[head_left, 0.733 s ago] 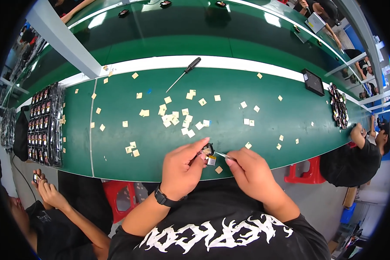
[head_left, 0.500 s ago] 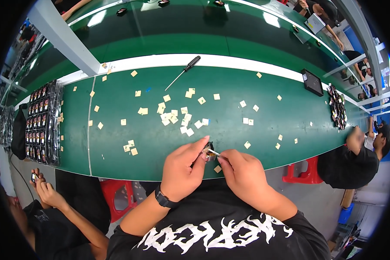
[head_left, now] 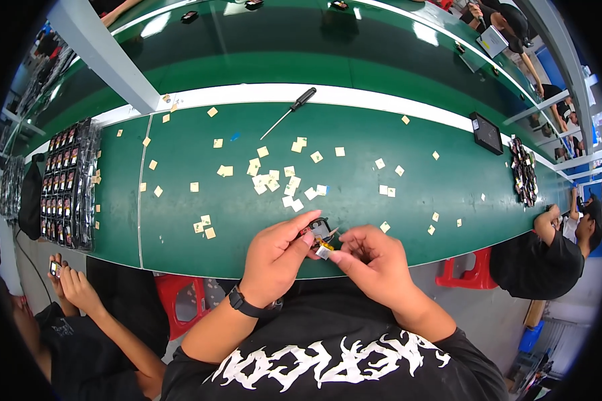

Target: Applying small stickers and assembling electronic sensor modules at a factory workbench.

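Device (head_left: 320, 229), small, of black plastic, is grasped by left hand (head_left: 271, 259); right hand (head_left: 376, 259) is at four o'clock — thumb meets flat silver-yellow block (head_left: 324, 252), gripping I cannot tell.

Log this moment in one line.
left hand: holds black device | right hand: beside silver part | pale squares: scattered on green table

1. Left forearm (head_left: 217, 333): bare, angled from lower left up toward the centre.
2. Left hand (head_left: 272, 255): back facing up, index finger extended forward and right, thumb alongside beneath it, in a holding grip.
3. Right forearm (head_left: 429, 317): bare, angled from lower right up toward the centre.
4. Right hand (head_left: 376, 265): thumb pointing left, fingers curled, fingertips blurred; near left hand.
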